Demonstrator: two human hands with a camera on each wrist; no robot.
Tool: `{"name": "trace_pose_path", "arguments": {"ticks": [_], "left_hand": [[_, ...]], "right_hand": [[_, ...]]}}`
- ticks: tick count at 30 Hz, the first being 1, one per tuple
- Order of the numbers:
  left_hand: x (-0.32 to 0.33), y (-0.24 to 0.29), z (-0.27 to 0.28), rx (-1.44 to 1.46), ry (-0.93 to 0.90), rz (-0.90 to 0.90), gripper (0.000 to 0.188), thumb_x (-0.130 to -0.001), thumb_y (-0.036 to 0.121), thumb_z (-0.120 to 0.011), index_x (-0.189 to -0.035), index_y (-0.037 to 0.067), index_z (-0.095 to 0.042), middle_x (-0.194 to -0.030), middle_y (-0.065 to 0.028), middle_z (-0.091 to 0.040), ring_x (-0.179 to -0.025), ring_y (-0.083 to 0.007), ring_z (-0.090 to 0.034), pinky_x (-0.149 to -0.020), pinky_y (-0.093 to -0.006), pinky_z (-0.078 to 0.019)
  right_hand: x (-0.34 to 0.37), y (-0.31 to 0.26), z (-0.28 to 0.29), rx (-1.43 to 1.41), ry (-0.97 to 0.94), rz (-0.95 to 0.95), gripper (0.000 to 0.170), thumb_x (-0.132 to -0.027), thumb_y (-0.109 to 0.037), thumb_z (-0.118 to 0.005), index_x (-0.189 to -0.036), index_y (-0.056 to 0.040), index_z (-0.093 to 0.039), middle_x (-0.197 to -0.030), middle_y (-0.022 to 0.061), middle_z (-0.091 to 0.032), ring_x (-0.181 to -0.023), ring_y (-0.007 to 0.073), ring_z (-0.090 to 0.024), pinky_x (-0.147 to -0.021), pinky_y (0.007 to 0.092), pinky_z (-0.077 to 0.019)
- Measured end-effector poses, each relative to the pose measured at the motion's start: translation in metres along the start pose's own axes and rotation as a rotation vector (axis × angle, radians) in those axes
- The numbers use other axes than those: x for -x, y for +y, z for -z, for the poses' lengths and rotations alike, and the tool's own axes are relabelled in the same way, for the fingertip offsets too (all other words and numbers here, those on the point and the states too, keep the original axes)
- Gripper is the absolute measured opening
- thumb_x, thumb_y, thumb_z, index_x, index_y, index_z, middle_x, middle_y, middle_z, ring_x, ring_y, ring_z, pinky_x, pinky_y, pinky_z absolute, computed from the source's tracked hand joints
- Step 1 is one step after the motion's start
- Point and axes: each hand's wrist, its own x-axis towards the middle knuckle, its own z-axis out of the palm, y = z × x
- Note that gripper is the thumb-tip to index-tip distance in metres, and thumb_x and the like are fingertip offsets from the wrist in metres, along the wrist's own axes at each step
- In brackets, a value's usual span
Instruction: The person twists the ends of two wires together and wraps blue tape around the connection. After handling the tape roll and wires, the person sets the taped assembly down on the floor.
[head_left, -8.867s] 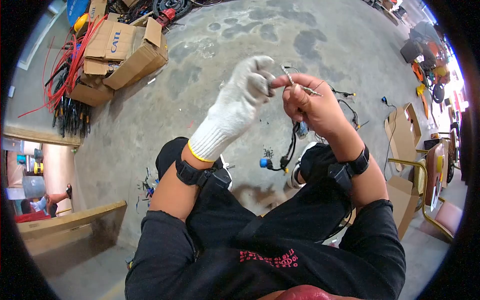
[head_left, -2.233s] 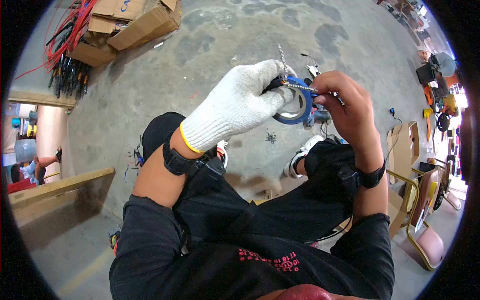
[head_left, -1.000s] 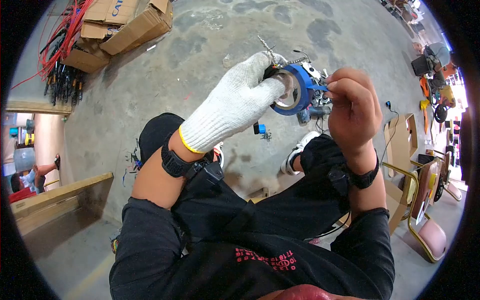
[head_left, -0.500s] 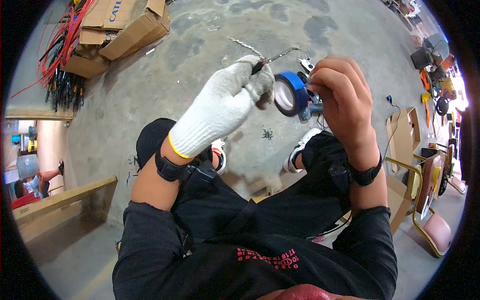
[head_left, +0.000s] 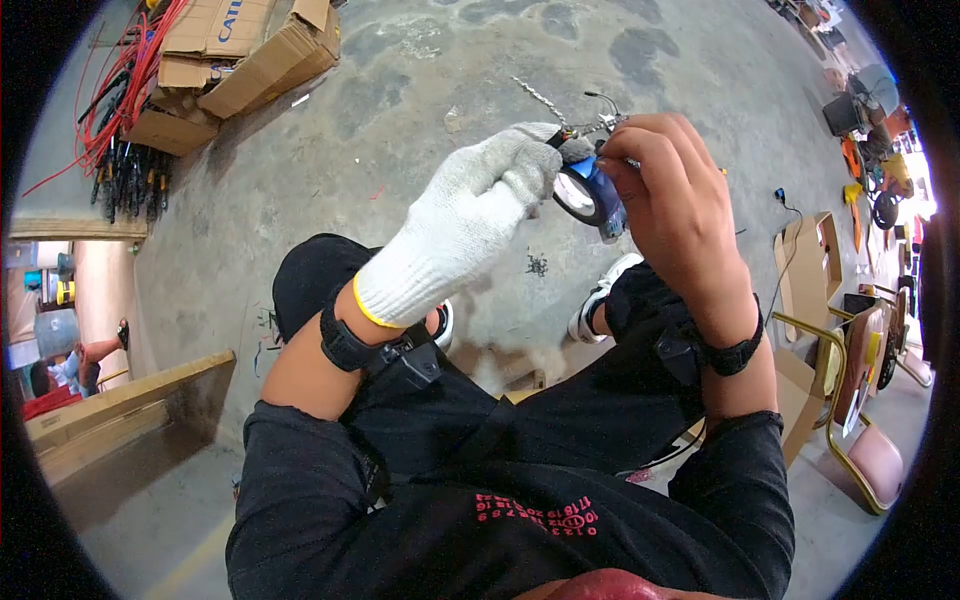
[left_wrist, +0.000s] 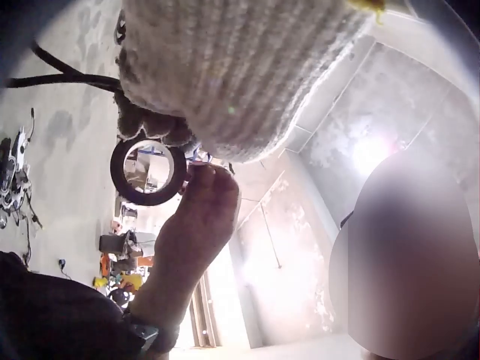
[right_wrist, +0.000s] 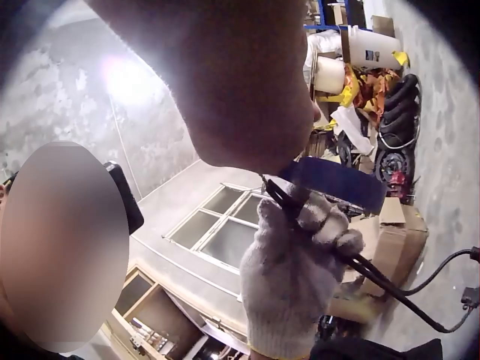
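So the grey concrete floor (head_left: 300, 200) is taking up most of my view and spreading wide past my hands, so I'm getting loads of room up ahead and to the left. A big cardboard box (head_left: 285, 70) is sitting well off at upper left, and on the other side a chair (head_left: 870, 465) and some opened-out cardboard (head_left: 797, 290) are crowding my right arm a bit. My left hand (head_left: 475, 205), in a white knit glove, is curling its fingers round a black cable (left_wrist: 90, 79). My bare right hand (head_left: 680, 210) is pinching the blue tape between thumb and finger, though my fingers are partly hiding the exact spot. Lower down, my white shoes (head_left: 600, 300) are resting well apart from the work, leaving decent clearance under it. The tape roll (right_wrist: 337, 182) is hanging tilted between my hands, its near edge sitting right by the gloved fingertips. A silvery twisted wire (head_left: 540, 97) is poking out past the glove, angling up-left over the floor. Smallest of all, some dark scraps (head_left: 537, 265) are lying between my hands and shoes.
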Motion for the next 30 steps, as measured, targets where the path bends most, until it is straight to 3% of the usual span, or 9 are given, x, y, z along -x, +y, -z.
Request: {"name": "trace_pose_path", "arguments": {"ticks": [2, 8, 21, 23, 30], "left_hand": [[-0.004, 0.001, 0.001, 0.038, -0.031, 0.053, 0.036, -0.103, 0.031, -0.055, -0.124, 0.002, -0.062, -0.093, -0.0016, -0.064, -0.08, -0.0094, -0.061, -0.069, -0.0249, -0.0512], [-0.01, -0.018, -0.001, 0.513, -0.039, 0.137, 0.034, -0.1, 0.021, -0.062, -0.124, -0.003, -0.059, -0.095, -0.0073, -0.066, -0.083, -0.014, -0.064, -0.074, -0.0282, -0.0542], [-0.003, -0.018, -0.006, 0.493, -0.011, 0.16, 0.031, -0.093, 0.018, -0.071, -0.115, 0.001, -0.057, -0.095, -0.0067, -0.067, -0.079, -0.0157, -0.066, -0.073, -0.0292, -0.0553], [-0.003, -0.015, -0.006, 0.521, 0.021, 0.173, 0.034, -0.089, 0.018, -0.077, -0.111, -0.001, -0.06, -0.091, -0.0073, -0.068, -0.079, -0.0123, -0.065, -0.073, -0.0248, -0.0536], [-0.004, -0.02, -0.004, 0.465, 0.065, 0.106, 0.032, -0.092, 0.018, -0.073, -0.114, 0.002, -0.057, -0.092, -0.0063, -0.069, -0.077, -0.0149, -0.066, -0.072, -0.0294, -0.0552]], "right_hand": [[0.0, -0.001, -0.001, 0.001, -0.007, -0.003, 0.02, -0.08, -0.003, -0.071, -0.095, -0.0053, -0.058, -0.092, 0.009, -0.063, -0.083, 0.0289, -0.062, -0.07, 0.0367, -0.0521], [-0.001, -0.002, -0.003, 0.044, -0.008, -0.028, 0.02, -0.08, -0.004, -0.072, -0.094, -0.0057, -0.059, -0.091, 0.0081, -0.062, -0.083, 0.0279, -0.062, -0.069, 0.0363, -0.0524], [-0.002, 0.001, -0.003, 0.055, 0.039, 0.015, 0.023, -0.075, -0.002, -0.075, -0.092, -0.0073, -0.06, -0.088, 0.0065, -0.064, -0.081, 0.0271, -0.062, -0.068, 0.0364, -0.0522], [-0.002, 0.002, -0.004, 0.048, 0.038, 0.014, 0.023, -0.075, -0.003, -0.075, -0.092, -0.0075, -0.06, -0.088, 0.0063, -0.064, -0.08, 0.0272, -0.062, -0.068, 0.0365, -0.0522], [-0.002, 0.006, -0.004, 0.141, 0.046, -0.012, 0.018, -0.078, -0.006, -0.074, -0.091, -0.0075, -0.061, -0.087, 0.0067, -0.064, -0.079, 0.0273, -0.061, -0.068, 0.0369, -0.0517]]}}
